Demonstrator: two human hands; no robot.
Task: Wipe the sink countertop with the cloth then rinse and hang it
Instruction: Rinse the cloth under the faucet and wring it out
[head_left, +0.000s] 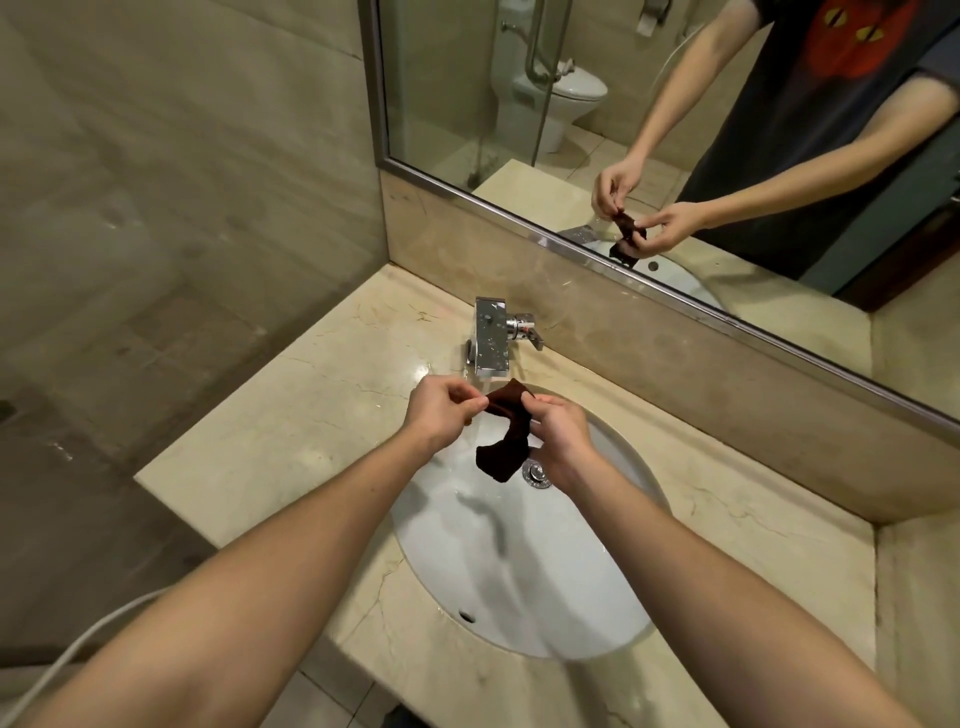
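A small dark brown cloth hangs over the white sink basin, just below the chrome faucet. My left hand pinches the cloth's upper left edge. My right hand grips its right side. The lower part of the cloth droops toward the drain. A thin stream of water seems to fall from the spout behind the cloth. The beige marble countertop around the basin looks wet and shiny near the faucet.
A large mirror runs along the back wall and reflects my hands and the cloth. A tiled wall stands to the left. A white hose crosses the lower left corner. The counter's left edge drops off to the floor.
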